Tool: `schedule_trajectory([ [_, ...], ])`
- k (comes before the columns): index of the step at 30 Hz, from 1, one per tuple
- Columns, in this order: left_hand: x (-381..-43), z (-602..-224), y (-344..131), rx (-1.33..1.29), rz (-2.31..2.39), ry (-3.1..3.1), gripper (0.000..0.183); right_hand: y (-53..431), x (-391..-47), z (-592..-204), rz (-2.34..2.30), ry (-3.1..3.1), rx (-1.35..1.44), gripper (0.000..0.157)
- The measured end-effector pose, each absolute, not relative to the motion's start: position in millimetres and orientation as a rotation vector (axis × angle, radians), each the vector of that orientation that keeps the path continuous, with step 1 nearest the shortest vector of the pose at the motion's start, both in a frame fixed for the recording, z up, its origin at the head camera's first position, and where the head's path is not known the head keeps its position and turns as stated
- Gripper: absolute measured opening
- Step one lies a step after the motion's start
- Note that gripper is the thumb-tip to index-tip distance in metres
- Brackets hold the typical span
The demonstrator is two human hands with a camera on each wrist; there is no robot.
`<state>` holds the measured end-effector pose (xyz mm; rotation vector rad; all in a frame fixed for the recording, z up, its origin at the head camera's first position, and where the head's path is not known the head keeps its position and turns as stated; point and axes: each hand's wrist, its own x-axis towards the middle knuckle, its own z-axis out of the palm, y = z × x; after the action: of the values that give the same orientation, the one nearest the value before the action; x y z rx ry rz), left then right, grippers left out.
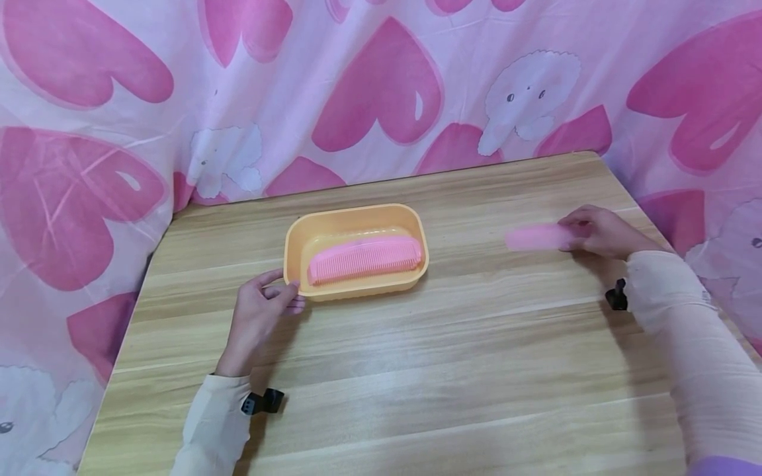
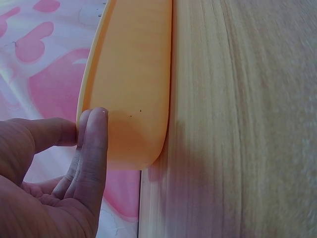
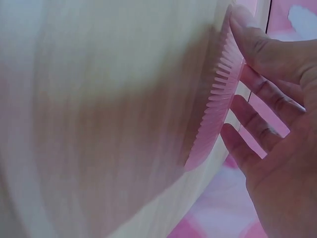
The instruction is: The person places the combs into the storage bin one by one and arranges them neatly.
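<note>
In the head view, an orange-yellow plastic tray [image 1: 296, 228] with raised sides stands left of the table's middle. A pink comb [image 1: 364, 256] lies inside, its teeth facing the near side. My left hand [image 1: 258, 317] pinches the rim at the near left corner; the left wrist view shows fingers [image 2: 94, 148] against the outer wall. Over at the right, my right hand [image 1: 601, 231] holds a second pink comb [image 1: 532, 237] by one end, a little blurred in the head view. Seen from the right wrist, this comb [image 3: 223, 87] is between thumb and fingers, close to the tabletop.
The wood-grain table [image 1: 381, 390] extends in front of me, its far edge running behind the tray. A pink curtain [image 1: 458, 73] with hearts and white cartoon animals hangs behind and at both sides. Each wrist bears a small black camera.
</note>
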<state>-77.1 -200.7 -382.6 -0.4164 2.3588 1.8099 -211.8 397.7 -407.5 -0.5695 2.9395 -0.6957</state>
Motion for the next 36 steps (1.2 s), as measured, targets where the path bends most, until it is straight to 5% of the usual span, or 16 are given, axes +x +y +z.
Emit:
schedule_trajectory([
  [21,-76,-384,-201,-0.393,1.855,2.338,0.056,319,-225,-403,-0.711,2.759,-0.727,0.047],
  [36,-76,-381,-202,-0.406,1.844,2.322,0.057,323,-220,-395,-0.688,2.719,-0.657,0.056],
])
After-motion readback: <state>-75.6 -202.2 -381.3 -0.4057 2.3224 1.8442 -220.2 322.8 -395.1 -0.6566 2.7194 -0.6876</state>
